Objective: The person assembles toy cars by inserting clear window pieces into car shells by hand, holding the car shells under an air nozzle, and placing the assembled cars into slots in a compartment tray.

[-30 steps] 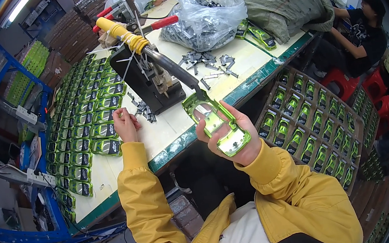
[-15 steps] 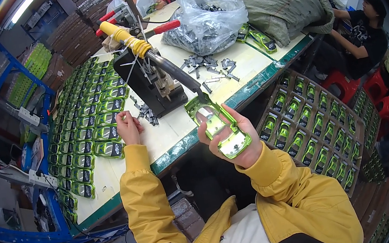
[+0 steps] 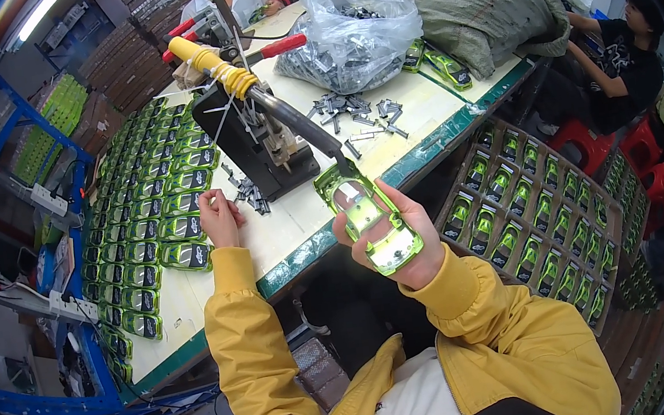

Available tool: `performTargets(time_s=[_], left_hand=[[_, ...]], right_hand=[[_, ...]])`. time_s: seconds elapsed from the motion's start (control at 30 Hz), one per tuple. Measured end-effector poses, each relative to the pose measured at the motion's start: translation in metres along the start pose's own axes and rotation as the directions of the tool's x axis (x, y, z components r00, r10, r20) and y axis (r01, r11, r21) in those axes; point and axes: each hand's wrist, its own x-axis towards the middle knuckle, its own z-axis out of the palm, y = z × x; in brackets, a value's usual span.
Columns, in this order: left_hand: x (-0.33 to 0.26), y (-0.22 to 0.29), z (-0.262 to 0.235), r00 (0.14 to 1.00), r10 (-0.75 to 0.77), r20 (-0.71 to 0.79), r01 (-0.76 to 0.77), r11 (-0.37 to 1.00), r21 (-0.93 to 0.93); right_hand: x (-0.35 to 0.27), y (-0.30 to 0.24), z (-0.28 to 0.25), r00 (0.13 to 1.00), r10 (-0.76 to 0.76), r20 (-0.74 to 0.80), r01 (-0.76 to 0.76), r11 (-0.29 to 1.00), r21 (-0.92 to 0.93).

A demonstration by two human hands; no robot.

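Observation:
A shiny green toy car body shell [image 3: 362,214] lies tilted in my right hand [image 3: 419,253], its far end close to the end of the press's long lever. The fingers and thumb wrap its sides, and its window openings show. My left hand [image 3: 221,221] rests on the table with its fingers curled together; whatever they may pinch is hidden. Small grey metal pieces [image 3: 252,196] lie just beside that hand, at the foot of a black hand press [image 3: 254,146] with a yellow-wrapped handle [image 3: 214,68].
Rows of green car shells [image 3: 153,204] cover the table's left side. Behind the press stand a clear bag of metal pieces [image 3: 352,35] and a grey-green sack [image 3: 473,3]. Trays of shells [image 3: 528,221] are at the right. Other people sit at the far side and right.
My right hand's fingers have shifted slightly on the car body shell, which has moved a little to the left. My left hand has stayed put.

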Motion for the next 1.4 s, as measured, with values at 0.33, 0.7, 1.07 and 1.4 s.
performTargets(time_s=[0.33, 0.7, 1.07, 1.4], left_hand=[[-0.003, 0.001, 0.002, 1.0, 0.014, 0.001, -0.014, 1.0, 0.016], [-0.001, 0.0, 0.0, 1.0, 0.014, 0.007, -0.014, 1.0, 0.008], [0.0, -0.001, -0.001, 0.998, -0.019, 0.054, 0.019, 1.0, -0.003], [-0.001, 0.0, 0.003, 0.996, -0.026, 0.085, 0.027, 1.0, -0.01]], right_hand=[[-0.002, -0.002, 0.0, 0.999, -0.034, 0.0, 0.035, 0.999, -0.015], [0.001, -0.002, 0.0, 1.0, -0.006, -0.004, 0.006, 0.999, 0.038], [-0.002, -0.003, 0.0, 1.0, -0.008, 0.021, 0.007, 1.0, 0.019], [-0.004, 0.001, -0.013, 0.999, -0.008, -0.039, 0.008, 1.0, 0.006]])
